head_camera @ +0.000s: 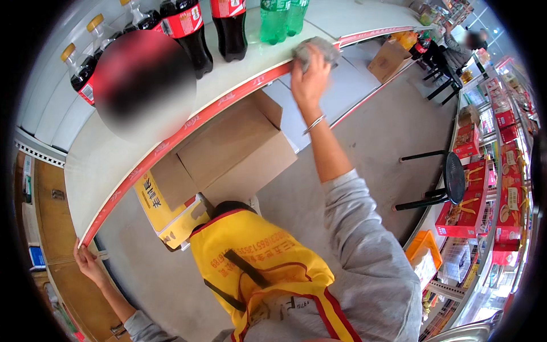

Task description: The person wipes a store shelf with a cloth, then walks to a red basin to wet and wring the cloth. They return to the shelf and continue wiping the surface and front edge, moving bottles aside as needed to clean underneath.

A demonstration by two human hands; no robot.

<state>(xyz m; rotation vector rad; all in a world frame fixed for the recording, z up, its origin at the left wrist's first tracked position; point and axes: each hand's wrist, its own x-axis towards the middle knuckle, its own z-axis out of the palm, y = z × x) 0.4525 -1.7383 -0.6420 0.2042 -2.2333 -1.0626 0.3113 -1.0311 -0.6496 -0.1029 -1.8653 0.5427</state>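
Note:
My right hand [313,81], a bracelet on its wrist, presses a bunched grey cloth [321,50] against the front edge of a white shelf [265,55]. Along that edge runs a red label strip [226,99] that bears writing. At the shelf's near left corner my left hand [90,264] grips the edge with its fingertips. Behind the cloth stand green plastic soda bottles [274,21]. Farther left are several cola bottles [229,32] with red labels, some with gold caps. A blurred patch hides part of the shelf and bottles.
Below the shelf sits an open cardboard box [233,145] beside a yellow carton [164,213]. A black stool [454,177] stands on the right, near shelves with red gift boxes [463,205] and an orange crate [425,248]. Another person [455,51] is in the far background.

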